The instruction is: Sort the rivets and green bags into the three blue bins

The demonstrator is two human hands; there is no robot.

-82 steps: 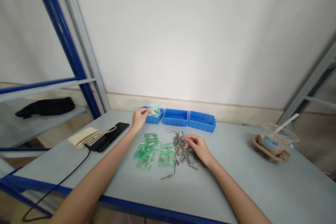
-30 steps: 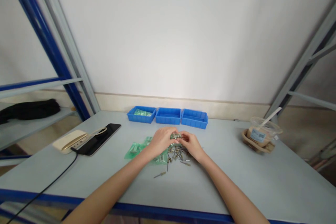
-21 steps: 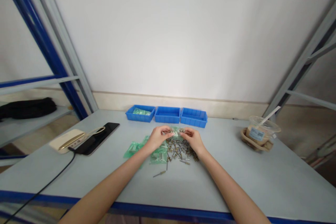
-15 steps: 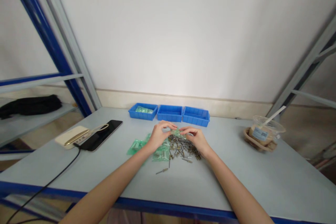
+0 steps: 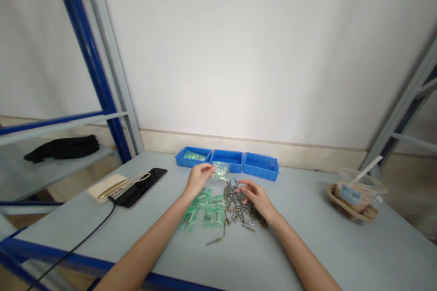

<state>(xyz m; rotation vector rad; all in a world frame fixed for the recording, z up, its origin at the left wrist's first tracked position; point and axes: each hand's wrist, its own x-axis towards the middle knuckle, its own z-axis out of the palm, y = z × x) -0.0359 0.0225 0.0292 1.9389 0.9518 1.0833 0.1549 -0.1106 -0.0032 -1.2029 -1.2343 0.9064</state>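
My left hand (image 5: pixel 198 178) pinches a small clear green bag (image 5: pixel 220 171) and holds it just above the table, in front of the blue bins. Over a loose pile of metal rivets (image 5: pixel 239 207) hovers my right hand (image 5: pixel 254 194), its fingers curled and apart; nothing shows in it. Several filled green bags (image 5: pixel 205 207) lie flat on the table below my left hand. Three blue bins stand in a row at the back: the left bin (image 5: pixel 193 156) has green bags in it, the middle bin (image 5: pixel 227 160) and the right bin (image 5: pixel 261 166) look empty.
A phone (image 5: pixel 141 181) and a cream power bank (image 5: pixel 107 185) with a black cable lie at the left. A plastic cup with a spoon in a paper holder (image 5: pixel 357 188) stands at the right. One stray rivet (image 5: pixel 214 241) lies near me. Blue shelf posts rise at the left.
Both hands worked together on a bag over the rivet pile. Now they have parted: the left hand carries the bag back toward the bins, and the right hand has gone back to the rivets.
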